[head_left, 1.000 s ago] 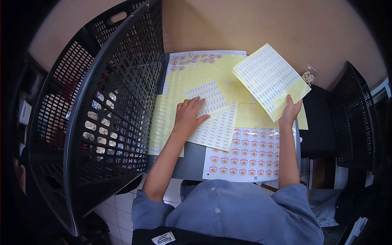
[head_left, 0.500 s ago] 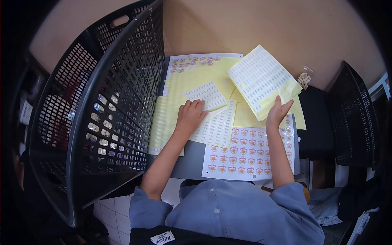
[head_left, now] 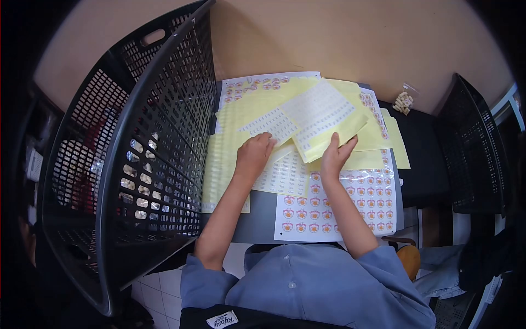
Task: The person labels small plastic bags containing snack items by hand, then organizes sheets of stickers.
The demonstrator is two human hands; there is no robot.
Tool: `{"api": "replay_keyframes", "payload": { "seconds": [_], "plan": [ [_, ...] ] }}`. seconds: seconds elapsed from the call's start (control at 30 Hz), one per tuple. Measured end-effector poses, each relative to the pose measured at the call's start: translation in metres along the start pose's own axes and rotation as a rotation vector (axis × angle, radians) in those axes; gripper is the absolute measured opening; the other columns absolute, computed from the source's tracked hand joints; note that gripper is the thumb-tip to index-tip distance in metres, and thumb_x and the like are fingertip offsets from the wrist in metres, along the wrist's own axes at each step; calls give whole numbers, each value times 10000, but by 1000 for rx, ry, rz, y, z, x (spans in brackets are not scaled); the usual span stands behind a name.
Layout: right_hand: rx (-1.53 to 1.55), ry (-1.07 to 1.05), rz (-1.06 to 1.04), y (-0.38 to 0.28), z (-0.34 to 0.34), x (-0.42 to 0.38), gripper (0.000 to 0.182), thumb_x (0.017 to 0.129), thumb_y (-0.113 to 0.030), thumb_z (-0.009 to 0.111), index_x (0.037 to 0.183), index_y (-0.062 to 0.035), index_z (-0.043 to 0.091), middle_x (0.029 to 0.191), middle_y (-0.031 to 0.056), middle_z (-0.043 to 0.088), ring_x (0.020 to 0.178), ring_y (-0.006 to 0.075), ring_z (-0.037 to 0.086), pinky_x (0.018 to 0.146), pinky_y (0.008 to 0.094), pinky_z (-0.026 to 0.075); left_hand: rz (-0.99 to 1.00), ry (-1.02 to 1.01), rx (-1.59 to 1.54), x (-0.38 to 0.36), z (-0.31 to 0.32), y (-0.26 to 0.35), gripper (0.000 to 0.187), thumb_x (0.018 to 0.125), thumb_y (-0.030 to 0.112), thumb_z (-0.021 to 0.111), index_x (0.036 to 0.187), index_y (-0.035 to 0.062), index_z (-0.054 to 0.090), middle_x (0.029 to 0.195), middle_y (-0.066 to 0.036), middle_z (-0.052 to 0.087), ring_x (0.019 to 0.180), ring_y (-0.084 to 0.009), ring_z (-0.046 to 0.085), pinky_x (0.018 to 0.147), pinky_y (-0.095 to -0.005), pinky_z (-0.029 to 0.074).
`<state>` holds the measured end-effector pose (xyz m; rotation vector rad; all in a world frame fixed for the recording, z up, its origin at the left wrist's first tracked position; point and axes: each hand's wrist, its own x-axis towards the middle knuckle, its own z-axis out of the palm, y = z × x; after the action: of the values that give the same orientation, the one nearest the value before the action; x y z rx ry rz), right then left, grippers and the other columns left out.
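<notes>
My right hand (head_left: 335,158) grips a stack of yellow-backed label sheets (head_left: 323,109) by its lower edge, fingers beneath and thumb near the edge. The stack is tilted, and its far left part overlaps a smaller label sheet (head_left: 268,124). My left hand (head_left: 255,156) is curled with its fingertips closed on the near edge of that smaller sheet. Beneath both hands lie a long sheet of small printed labels (head_left: 285,176) and yellow backing sheets (head_left: 224,164). A white sheet of round pink-and-orange stickers (head_left: 301,219) rests at the table's near side.
A tall black perforated basket (head_left: 148,109) stands along the left, with items showing through its holes. At the right are a dark surface with a small bag of beige pieces (head_left: 403,103) and another black basket (head_left: 476,148). A wall (head_left: 307,38) rises behind the table.
My right hand has carried the stack of label sheets left and down, so it now overlaps the smaller sheet. My left hand stays almost in place on that sheet.
</notes>
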<state>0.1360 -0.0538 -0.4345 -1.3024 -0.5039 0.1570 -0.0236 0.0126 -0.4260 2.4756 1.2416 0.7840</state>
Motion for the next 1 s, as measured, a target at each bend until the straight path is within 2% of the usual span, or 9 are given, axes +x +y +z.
{"api": "replay_keyframes", "payload": {
  "seconds": [0.23,0.37,0.43,0.5,0.6,0.67,0.7,0.83,1.0],
  "plan": [
    [91,-51,76,-1,9,-10,451,842,-73,413,1230,39,213,1164,213,378,1056,282,426,889,344,336,62,40,-9,-2,3,1,221,737,197,622,866,25,570,800,-117,613,744,-265,592,648,-347,467],
    [76,-27,11,-3,10,-12,455,848,-69,412,1240,36,205,1163,210,380,1051,271,431,882,331,344,-28,81,-147,6,-6,-3,161,760,149,594,817,0,572,784,-126,618,719,-254,606,629,-323,473],
    [91,-29,-6,-7,14,-18,448,853,-73,415,1236,34,210,1154,203,389,1042,255,437,874,320,351,-56,266,-286,15,-16,-5,122,776,126,554,805,8,562,739,-128,598,658,-272,595,603,-359,473],
    [105,-31,-24,-14,21,-26,441,857,-77,417,1233,33,216,1145,196,398,1032,238,444,865,309,358,-58,258,-312,18,-36,13,104,787,103,535,802,2,559,777,-135,599,692,-278,594,613,-359,473],
    [175,-183,-99,-30,33,-39,370,874,-106,419,1188,26,277,1083,150,439,997,176,448,833,281,371,72,285,-484,17,-33,44,113,781,80,558,827,-22,573,800,-141,603,720,-223,610,618,-266,514],
    [256,-179,-65,-37,36,-40,347,877,-112,419,1171,27,300,1078,140,441,989,168,447,832,274,369,187,171,-442,7,-33,65,126,754,71,577,862,9,591,868,-121,602,767,-247,598,620,-326,493],
    [331,-175,-32,-40,36,-40,325,880,-119,419,1153,28,323,1074,129,444,981,160,446,830,268,367,187,172,-440,7,-30,70,126,754,71,577,862,9,591,868,-121,602,767,-247,598,620,-326,493],
    [546,-267,38,-42,18,-27,301,878,-106,426,1144,12,350,1048,87,466,949,131,453,824,251,367,469,286,-354,7,-22,80,168,709,58,598,875,39,602,948,-102,589,892,-253,559,738,-371,445],
    [324,-120,30,-36,-11,21,347,848,-38,436,1175,22,335,1122,114,466,992,163,472,846,271,376,596,186,-424,9,-20,71,247,701,73,603,945,40,579,1071,-103,536,992,-283,505,824,-372,403]
  ]
}}
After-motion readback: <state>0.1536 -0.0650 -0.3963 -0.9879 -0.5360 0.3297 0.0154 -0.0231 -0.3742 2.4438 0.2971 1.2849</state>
